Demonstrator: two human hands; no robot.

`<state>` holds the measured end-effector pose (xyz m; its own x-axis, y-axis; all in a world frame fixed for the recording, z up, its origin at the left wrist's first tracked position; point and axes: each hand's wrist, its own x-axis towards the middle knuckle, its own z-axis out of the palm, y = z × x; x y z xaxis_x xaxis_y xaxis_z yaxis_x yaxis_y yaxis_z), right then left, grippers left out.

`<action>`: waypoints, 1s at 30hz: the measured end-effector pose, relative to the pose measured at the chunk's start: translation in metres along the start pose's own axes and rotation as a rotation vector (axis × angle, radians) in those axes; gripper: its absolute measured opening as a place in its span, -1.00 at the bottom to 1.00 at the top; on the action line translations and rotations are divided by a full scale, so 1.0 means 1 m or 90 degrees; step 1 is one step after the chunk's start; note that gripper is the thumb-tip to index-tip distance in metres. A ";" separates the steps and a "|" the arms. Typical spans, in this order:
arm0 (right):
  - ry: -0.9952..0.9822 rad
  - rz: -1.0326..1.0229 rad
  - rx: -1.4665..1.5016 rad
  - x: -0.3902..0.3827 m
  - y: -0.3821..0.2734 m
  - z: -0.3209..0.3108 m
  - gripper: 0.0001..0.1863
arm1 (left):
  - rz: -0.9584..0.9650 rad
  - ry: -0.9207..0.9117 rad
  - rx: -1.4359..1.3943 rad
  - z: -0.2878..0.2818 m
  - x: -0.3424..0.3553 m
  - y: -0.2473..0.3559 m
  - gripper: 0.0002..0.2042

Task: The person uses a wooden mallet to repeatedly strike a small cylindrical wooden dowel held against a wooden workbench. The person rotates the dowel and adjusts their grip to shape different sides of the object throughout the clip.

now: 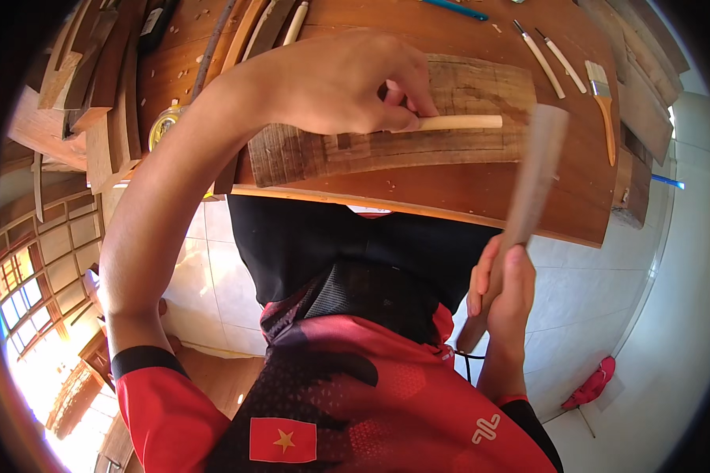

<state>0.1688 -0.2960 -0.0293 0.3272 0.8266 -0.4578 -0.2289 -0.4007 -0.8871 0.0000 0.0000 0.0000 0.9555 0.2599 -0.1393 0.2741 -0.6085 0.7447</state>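
A flat brown wooden board [481, 83] lies on the table, with a small dark squarish mark or recess near its left part. Over it reaches my left hand [355, 87], fingers closed around a wood-handled chisel [469, 122]. The pale round handle points right, tilted low over the board; the blade end is mostly hidden by my fingers. In front of the table's edge my right hand [506, 288] grips the lower part of a wooden stick [532, 177]. The stick stands up at a slant, its upper end blurred and just right of the chisel handle, apart from it.
Two light-handled carving tools [540, 59] and a flat brush [602, 102] lie at the table's right. A blue tool [457, 9] is at the far edge. Wood pieces [102, 71] are stacked left, near a yellow tape measure [164, 124]; more planks [639, 87] stand right.
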 end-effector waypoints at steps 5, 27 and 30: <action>0.047 -0.075 0.074 0.022 0.011 0.011 -0.60 | 0.025 0.043 0.030 -0.011 -0.003 -0.006 -0.79; -0.002 -0.011 -0.025 0.010 0.001 0.014 -0.63 | 0.014 0.017 -0.017 0.000 -0.007 -0.007 -0.80; -0.013 -0.013 0.013 0.007 0.006 0.016 -0.64 | 0.022 0.015 -0.028 0.001 -0.005 -0.008 -0.80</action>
<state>0.1551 -0.2859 -0.0368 0.3138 0.8423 -0.4382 -0.2407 -0.3759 -0.8949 -0.0063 0.0025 -0.0058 0.9614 0.2574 -0.0975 0.2351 -0.5839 0.7770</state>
